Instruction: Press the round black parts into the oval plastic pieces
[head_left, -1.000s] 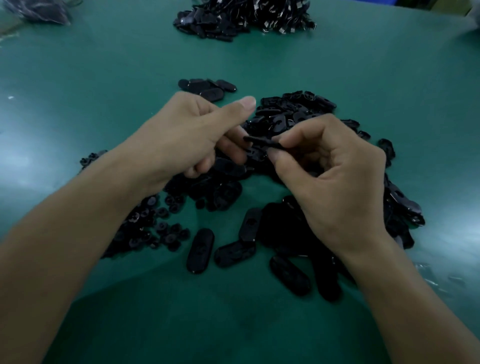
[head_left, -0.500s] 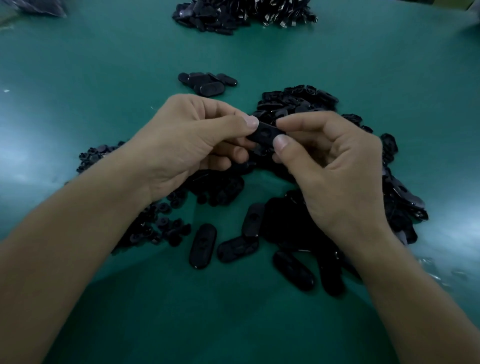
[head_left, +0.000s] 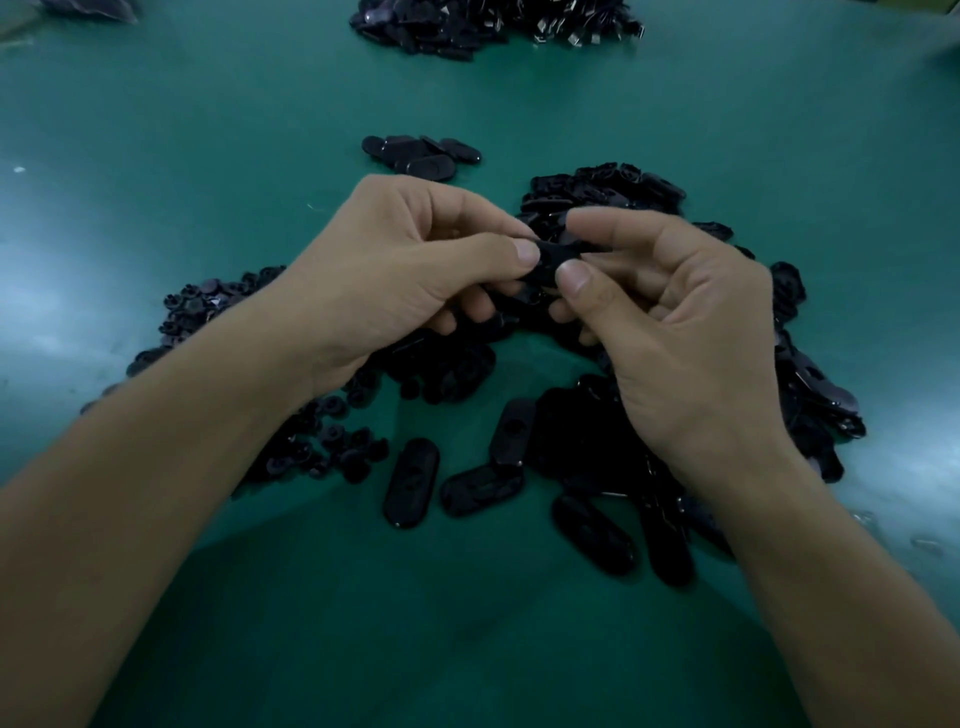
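Observation:
Both hands meet over the middle of the green table (head_left: 208, 156). My left hand (head_left: 410, 260) and my right hand (head_left: 670, 322) pinch one black oval plastic piece (head_left: 553, 257) between thumbs and forefingers, one hand at each end. Whether a round part sits in it is hidden by the fingers. Under my left wrist lies a heap of small round black parts (head_left: 332, 447). A larger heap of oval pieces (head_left: 597, 197) spreads behind and beneath my right hand, with loose ovals (head_left: 413, 488) in front.
A small cluster of oval pieces (head_left: 421, 153) lies beyond my hands. A big pile of dark parts (head_left: 493, 26) sits at the table's far edge. A dark bag (head_left: 93, 8) shows at the far left corner.
One second ago my right hand alone pinched the oval piece. My left hand then closed on its other end, and both thumbs now press on it.

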